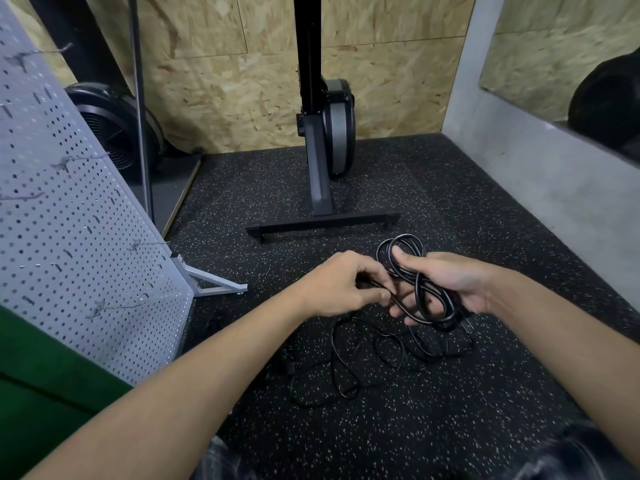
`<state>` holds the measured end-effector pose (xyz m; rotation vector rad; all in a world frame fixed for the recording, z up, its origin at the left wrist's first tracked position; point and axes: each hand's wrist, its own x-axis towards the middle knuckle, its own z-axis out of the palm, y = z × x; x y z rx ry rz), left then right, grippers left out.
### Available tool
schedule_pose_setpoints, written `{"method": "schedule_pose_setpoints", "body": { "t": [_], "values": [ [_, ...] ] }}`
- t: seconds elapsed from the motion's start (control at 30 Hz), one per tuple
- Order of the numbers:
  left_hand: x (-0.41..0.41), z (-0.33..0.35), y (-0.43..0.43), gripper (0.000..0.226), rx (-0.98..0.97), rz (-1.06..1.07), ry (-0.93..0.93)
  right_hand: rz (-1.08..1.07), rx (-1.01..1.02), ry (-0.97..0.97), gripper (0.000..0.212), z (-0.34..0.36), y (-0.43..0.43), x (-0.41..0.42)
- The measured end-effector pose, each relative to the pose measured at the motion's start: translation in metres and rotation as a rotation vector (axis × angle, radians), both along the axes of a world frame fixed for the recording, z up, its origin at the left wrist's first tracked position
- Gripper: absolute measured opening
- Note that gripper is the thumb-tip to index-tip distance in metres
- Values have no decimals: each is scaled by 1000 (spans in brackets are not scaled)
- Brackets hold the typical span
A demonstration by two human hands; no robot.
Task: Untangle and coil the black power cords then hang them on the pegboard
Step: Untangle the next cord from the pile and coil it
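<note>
Speckled rubber floor [450, 202] is carrying the work. Right hand [453, 282] is grasping a part-wound coil [419, 289] of black power cord, fingers curled round it to keep the loops gathered. Left hand [339, 285] is pinching the free run, seemingly feeding it in. Remaining cords [346, 368] are lying tangled beneath the hands. Pegboard [69, 202] is standing at the floor's left edge, hooks [116, 307] bare. No containers are showing.

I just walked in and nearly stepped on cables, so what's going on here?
A person is coiling a black power cord: the right hand holds the gathered loops while the left hand pinches its loose run beside them. More black cords lie tangled on the speckled floor below. The hooks visible on the grey pegboard at the left hold nothing.
</note>
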<state>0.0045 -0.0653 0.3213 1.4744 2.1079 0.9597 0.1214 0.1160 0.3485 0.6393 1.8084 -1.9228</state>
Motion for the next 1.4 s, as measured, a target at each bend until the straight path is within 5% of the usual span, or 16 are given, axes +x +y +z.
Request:
{"method": "schedule_pose_setpoints", "body": {
  "t": [0.23,0.4,0.67,0.83,1.0,1.17,1.4],
  "values": [
    [6,-2,2,22,253,161,114,89,26,30,49,-2,-4,-4],
    [-7,-1,-5,40,193,208,154,103,74,182,46,5,-2,-4],
    [-25,-27,-7,28,-58,65,-179,163,168,260,49,1,6,-2],
    [-13,-19,-4,38,-94,64,-497,77,68,341,32,6,8,-4],
    [-13,-32,-5,28,24,189,-593,-34,-87,371,34,1,8,-7],
    [-18,-24,-4,34,169,373,-237,-134,-2,312,30,-1,11,-10],
    [-2,-5,5,32,219,439,-180,-37,169,157,69,-11,8,-8]
  ]
}}
